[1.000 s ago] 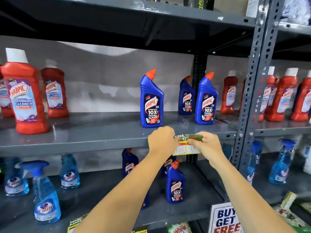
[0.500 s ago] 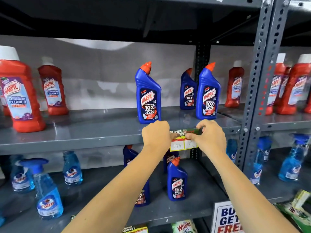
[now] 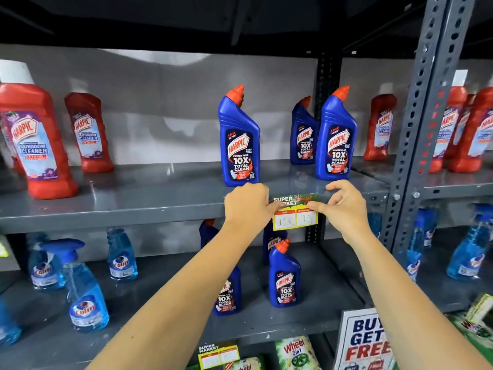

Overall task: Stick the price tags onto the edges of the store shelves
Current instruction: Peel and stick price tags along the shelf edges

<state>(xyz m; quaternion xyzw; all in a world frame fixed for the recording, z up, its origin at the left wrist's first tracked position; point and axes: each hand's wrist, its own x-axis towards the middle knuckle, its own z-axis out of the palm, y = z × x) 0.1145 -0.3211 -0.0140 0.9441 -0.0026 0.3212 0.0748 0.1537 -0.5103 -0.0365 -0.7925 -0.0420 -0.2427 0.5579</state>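
Hands meet at the grey shelf edge: the left hand, curled, presses its fingertips on the left end of the price tag, which hangs below the blue bottles, while the right hand pins its right side, other fingers loosely spread.

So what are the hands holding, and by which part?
The price tag: left hand at its left edge, right hand at its right, pressing it against the shelf edge.

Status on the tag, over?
Both hands, left and right, pressing tag onto shelf edge. Lower half hangs below the edge. Nothing in the way.
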